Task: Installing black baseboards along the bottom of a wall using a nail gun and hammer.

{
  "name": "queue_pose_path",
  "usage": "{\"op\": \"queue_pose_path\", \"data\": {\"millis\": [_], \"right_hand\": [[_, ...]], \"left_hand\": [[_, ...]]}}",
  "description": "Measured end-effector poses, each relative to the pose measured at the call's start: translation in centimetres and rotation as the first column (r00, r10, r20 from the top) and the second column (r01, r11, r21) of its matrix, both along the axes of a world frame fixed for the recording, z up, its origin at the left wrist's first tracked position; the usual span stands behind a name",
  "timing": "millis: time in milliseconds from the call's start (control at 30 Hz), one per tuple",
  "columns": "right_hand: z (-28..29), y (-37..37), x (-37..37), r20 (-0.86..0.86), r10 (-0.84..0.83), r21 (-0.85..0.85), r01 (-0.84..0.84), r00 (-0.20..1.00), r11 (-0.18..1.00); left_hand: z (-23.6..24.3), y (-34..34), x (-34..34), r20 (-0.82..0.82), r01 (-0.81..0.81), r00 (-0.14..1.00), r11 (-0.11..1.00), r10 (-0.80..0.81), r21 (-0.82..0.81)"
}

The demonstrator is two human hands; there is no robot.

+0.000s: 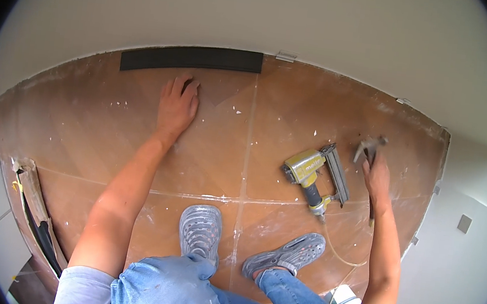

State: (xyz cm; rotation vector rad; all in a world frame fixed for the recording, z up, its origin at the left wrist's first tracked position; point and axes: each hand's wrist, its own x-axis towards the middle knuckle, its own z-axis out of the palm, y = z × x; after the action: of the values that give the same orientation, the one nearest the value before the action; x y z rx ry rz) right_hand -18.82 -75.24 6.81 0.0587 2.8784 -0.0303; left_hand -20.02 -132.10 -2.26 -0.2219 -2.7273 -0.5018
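My left hand (178, 105) rests on the brown tiled floor just below a long dark strip (194, 60), its fingers bent a little and apart, with a small dark gap beside the thumb. The strip lies along the foot of the far wall. On the right, my right hand (377, 178) is closed around the handle of a hammer (368, 149); its head is slightly blurred and held low over the floor. Between my hands and nearer the right one lies a yellow-green and grey nail gun (312, 175), with a thin hose at its handle end.
A pale wall (307, 15) curves around the far side, with small metal clips (286, 56) at its base. Torn packaging holding dark strips (40, 219) leans at the left. A white box (343, 300) sits near my right leg. White chips (236, 110) dot the floor.
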Motion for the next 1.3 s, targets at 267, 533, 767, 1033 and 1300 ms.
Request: {"op": "queue_pose_path", "data": {"millis": [267, 533, 767, 1033, 1300], "right_hand": [[-1.1, -18.0, -7.7, -0.159, 0.582, -0.041, -0.594, 0.798, 0.803], [-3.8, -22.7, -12.5, -0.094, 0.706, -0.011, -0.710, 0.702, 0.705], [-3.9, -21.7, -12.9, -0.121, 0.706, -0.023, -0.713, 0.697, 0.700], [-4.1, -21.0, -13.3, -0.176, 0.714, -0.018, -0.727, 0.678, 0.686], [-4.2, -19.3, -14.2, -0.238, 0.772, 0.034, -0.789, 0.590, 0.614]], "left_hand": [[0.0, 0.0, -0.3, -0.021, -0.013, 1.000, 1.000, 0.013, 0.000], [-0.3, -0.1, -0.5, -0.036, -0.016, 0.999, 1.000, 0.016, -0.003], [0.0, -0.2, -0.6, -0.011, -0.013, 1.000, 1.000, 0.013, -0.003], [-0.3, -0.1, -0.7, 0.004, -0.018, 1.000, 0.999, 0.018, 0.037], [-0.6, -0.3, -0.6, 0.004, -0.016, 1.000, 1.000, 0.016, -0.020]]}}
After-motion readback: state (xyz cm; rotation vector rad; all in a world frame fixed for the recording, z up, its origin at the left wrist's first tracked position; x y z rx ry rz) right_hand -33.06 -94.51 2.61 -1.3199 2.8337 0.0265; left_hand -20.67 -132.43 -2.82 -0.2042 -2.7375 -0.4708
